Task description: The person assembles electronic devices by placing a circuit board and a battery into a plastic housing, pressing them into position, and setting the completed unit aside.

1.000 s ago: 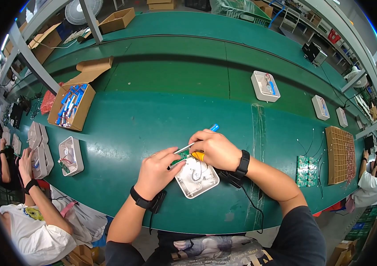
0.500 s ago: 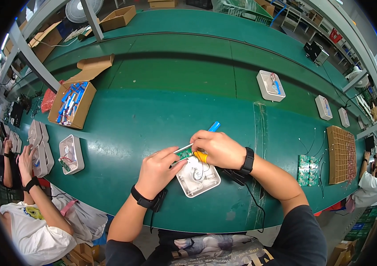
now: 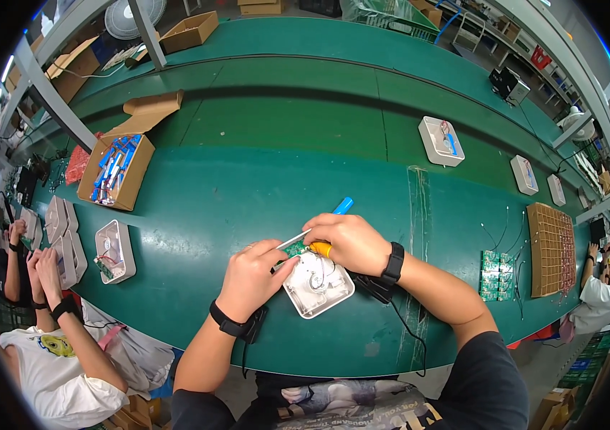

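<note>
Right now, you have your left hand [image 3: 251,276] pinched at the near-left edge of a small green circuit board [image 3: 296,249], while your right hand [image 3: 348,242] is closed around a slim pale rod [image 3: 293,239] that slants down toward your left fingertips. A yellow piece [image 3: 321,249] shows under your right fingers, and a blue cylinder [image 3: 344,206] sticks out just beyond that hand; whether rod and cylinder are one piece is hidden by your fingers. The board sits between your two hands, at the far rim of the white housing [image 3: 331,307], which rests on the surface [image 3: 248,193] just below them. As for progress, the housing already has white fittings [image 3: 317,282] inside, but the board is not lying down in it and no cover is on, so your work on the board looks under way rather than finished. Well left of your left hand stands another white housing [image 3: 131,261] with a board at its near end; farther off past that hand is a cardboard box [image 3: 137,175] of blue cells. Out to the right of your right hand lies a group of green boards [image 3: 497,276], seemingly unused so far.
</note>
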The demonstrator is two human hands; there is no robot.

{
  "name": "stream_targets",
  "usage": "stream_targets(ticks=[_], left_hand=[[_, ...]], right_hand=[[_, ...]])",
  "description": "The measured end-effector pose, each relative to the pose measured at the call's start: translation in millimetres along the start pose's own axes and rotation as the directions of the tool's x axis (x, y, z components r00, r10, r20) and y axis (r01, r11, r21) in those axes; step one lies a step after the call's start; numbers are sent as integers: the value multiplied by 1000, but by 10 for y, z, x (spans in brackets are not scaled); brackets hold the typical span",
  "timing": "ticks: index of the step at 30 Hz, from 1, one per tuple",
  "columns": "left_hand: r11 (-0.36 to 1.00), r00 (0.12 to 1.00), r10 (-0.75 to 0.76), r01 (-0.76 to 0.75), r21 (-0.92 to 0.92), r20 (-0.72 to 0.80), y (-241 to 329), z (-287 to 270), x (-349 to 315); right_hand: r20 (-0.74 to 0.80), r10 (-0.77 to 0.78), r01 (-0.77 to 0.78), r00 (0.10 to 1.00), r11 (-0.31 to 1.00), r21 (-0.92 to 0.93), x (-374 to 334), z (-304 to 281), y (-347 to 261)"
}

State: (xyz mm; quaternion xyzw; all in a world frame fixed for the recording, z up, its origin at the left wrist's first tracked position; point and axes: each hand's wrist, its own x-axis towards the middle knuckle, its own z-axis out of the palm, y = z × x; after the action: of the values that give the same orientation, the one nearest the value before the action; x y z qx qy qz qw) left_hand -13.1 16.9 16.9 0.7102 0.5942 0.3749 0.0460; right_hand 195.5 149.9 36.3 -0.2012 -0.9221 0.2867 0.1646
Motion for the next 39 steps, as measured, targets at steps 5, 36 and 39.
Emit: stream_targets(ticks=[5, 36, 39], left_hand=[[999, 1000, -23, 23, 33, -1, 18, -10, 0], [995, 996, 69, -65, -74, 50, -2, 59, -12], [995, 996, 70, -66, -70, 52, -8, 57, -11]], right_hand=[[-113, -80, 70, 990, 993, -95, 28, -146, -50], [192, -238, 303, 952, 815, -494, 6, -246, -179], [203, -250, 320, 947, 795, -515, 3, -238, -179]])
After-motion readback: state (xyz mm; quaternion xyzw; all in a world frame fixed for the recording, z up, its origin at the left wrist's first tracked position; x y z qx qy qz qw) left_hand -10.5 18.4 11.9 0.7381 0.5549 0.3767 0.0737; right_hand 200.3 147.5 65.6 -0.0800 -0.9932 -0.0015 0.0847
